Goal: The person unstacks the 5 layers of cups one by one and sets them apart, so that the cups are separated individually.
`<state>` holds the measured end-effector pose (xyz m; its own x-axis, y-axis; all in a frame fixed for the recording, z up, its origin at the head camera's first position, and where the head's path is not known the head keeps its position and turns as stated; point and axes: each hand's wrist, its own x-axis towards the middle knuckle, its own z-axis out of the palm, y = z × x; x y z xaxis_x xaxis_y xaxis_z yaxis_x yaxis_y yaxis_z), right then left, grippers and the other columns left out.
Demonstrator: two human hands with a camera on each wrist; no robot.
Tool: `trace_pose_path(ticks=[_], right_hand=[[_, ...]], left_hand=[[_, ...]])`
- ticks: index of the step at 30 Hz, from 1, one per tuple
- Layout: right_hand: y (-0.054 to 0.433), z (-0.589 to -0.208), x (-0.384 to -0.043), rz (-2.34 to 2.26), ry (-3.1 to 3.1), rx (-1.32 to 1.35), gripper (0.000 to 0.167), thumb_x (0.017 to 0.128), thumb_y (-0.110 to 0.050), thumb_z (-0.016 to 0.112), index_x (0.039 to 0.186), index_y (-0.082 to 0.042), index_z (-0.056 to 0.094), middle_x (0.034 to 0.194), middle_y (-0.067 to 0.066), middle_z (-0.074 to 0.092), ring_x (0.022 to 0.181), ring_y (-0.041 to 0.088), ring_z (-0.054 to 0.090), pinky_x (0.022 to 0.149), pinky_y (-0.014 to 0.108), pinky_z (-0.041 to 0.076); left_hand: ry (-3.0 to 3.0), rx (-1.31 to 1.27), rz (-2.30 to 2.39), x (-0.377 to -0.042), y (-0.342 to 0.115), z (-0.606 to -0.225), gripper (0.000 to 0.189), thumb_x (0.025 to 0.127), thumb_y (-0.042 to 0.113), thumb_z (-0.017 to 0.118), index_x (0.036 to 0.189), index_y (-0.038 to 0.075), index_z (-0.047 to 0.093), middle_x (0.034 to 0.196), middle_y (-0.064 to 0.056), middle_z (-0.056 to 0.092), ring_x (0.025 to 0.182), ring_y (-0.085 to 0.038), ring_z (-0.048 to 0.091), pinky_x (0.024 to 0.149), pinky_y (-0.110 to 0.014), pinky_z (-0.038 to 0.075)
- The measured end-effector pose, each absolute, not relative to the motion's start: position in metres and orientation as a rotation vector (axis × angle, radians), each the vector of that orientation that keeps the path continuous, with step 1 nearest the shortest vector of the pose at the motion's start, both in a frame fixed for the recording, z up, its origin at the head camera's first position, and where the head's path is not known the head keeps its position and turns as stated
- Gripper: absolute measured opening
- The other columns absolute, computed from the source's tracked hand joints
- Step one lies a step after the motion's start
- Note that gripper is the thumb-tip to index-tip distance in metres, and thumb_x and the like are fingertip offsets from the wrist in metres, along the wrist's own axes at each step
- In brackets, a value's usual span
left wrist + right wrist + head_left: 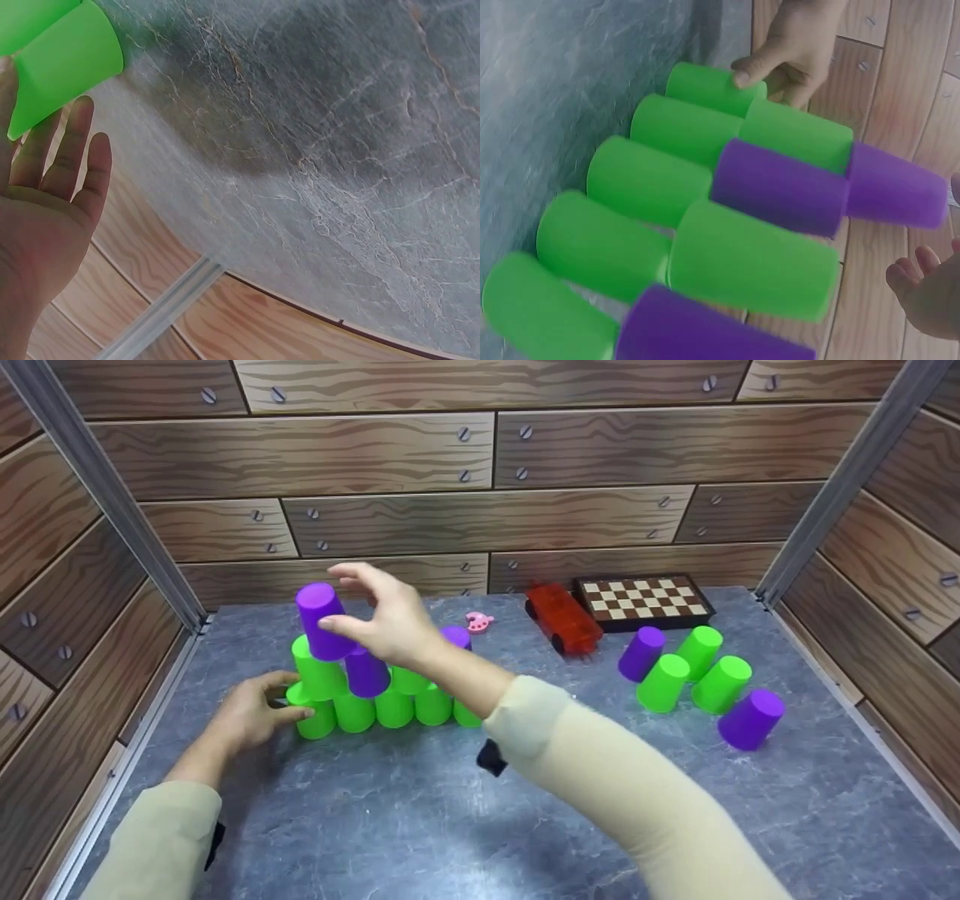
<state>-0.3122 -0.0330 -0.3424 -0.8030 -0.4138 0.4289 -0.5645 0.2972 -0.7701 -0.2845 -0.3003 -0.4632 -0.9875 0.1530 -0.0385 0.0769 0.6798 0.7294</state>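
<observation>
grey marbled tabletop (375, 817); left hand (250, 709) pinches bottom green cup (319, 724); right hand (397, 619) spread, gripping nothing, top purple cup (316, 611) beside thumb.

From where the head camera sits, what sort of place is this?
Probably a staged tabletop booth: wood-look panels with screw heads on them, metal corner posts where the panels meet, and a grey marbled tabletop.

- Back wall (390, 450): brown wood-grain planks, dotted with slotted screw heads (278, 394).
- Left wall (45, 570) and right wall (892, 555): similar planks.
- Grey metal posts (118, 499) along both corners.
- Grey marbled tabletop (360, 810), with soft glare (465, 877) near its front.
</observation>
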Motion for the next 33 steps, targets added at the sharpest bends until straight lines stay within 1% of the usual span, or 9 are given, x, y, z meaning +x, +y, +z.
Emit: trace_pose_path(ticks=[4,8,10,13,15,19,26,33], right_hand=[[-0.046,-0.348,-0.314,1.481,-2.428,0.904,0.063,0.092,-0.024,0.087,0.147,-0.014,0.059,0.139,0.005,0.068,0.128,0.013,0.063,0.106,0.024,0.050],[-0.051,-0.352,-0.314,1.444,-2.443,0.895,0.062,0.093,-0.022,0.087,0.147,-0.016,0.059,0.136,0.006,0.068,0.127,0.017,0.064,0.106,0.030,0.052],[-0.053,-0.354,-0.315,1.432,-2.449,0.894,0.061,0.093,-0.022,0.086,0.147,-0.017,0.059,0.135,0.005,0.068,0.125,0.017,0.065,0.105,0.031,0.053],[-0.055,-0.358,-0.315,1.433,-2.445,0.910,0.059,0.094,-0.020,0.085,0.147,-0.016,0.059,0.133,0.006,0.067,0.122,0.017,0.066,0.102,0.028,0.054],[-0.056,-0.359,-0.316,1.447,-2.436,0.916,0.058,0.094,-0.018,0.084,0.147,-0.016,0.059,0.132,0.007,0.066,0.119,0.015,0.066,0.099,0.023,0.054],[-0.054,-0.359,-0.315,1.529,-2.377,0.932,0.057,0.095,-0.012,0.083,0.146,-0.013,0.059,0.132,0.010,0.065,0.118,0.016,0.067,0.098,0.020,0.054],[-0.036,-0.346,-0.308,1.635,-2.261,0.969,0.057,0.093,-0.007,0.083,0.145,-0.009,0.060,0.132,0.010,0.066,0.117,0.014,0.067,0.100,0.022,0.055],[0.010,-0.333,-0.303,1.692,-2.172,1.001,0.058,0.092,-0.005,0.083,0.144,-0.005,0.059,0.134,0.014,0.068,0.119,0.019,0.068,0.103,0.030,0.057]], left_hand=[[2.791,0.193,1.198,-0.285,-0.300,-0.463,0.061,0.094,0.022,0.085,0.144,-0.001,0.059,0.131,-0.026,0.069,0.120,-0.045,0.067,0.100,-0.054,0.058],[2.785,0.212,1.218,-0.284,-0.300,-0.464,0.061,0.093,0.021,0.085,0.143,-0.003,0.059,0.130,-0.027,0.069,0.118,-0.046,0.068,0.099,-0.054,0.059],[2.780,0.211,1.225,-0.284,-0.299,-0.464,0.061,0.093,0.021,0.085,0.143,-0.004,0.059,0.130,-0.027,0.068,0.119,-0.046,0.068,0.099,-0.054,0.059],[2.781,0.204,1.215,-0.284,-0.299,-0.463,0.062,0.093,0.022,0.085,0.144,-0.003,0.058,0.130,-0.027,0.068,0.119,-0.046,0.067,0.100,-0.055,0.058],[2.782,0.198,1.212,-0.284,-0.299,-0.462,0.063,0.093,0.022,0.085,0.144,-0.003,0.058,0.131,-0.027,0.068,0.120,-0.046,0.067,0.100,-0.055,0.058],[2.782,0.199,1.206,-0.285,-0.298,-0.462,0.063,0.093,0.023,0.085,0.144,-0.002,0.058,0.131,-0.028,0.068,0.120,-0.047,0.067,0.101,-0.056,0.057],[2.795,0.216,1.214,-0.284,-0.299,-0.462,0.060,0.093,0.021,0.085,0.142,-0.001,0.061,0.130,-0.026,0.069,0.119,-0.046,0.068,0.099,-0.055,0.059],[2.810,0.230,1.198,-0.283,-0.299,-0.463,0.062,0.093,0.021,0.085,0.143,-0.004,0.059,0.130,-0.027,0.068,0.119,-0.047,0.067,0.099,-0.054,0.059]])
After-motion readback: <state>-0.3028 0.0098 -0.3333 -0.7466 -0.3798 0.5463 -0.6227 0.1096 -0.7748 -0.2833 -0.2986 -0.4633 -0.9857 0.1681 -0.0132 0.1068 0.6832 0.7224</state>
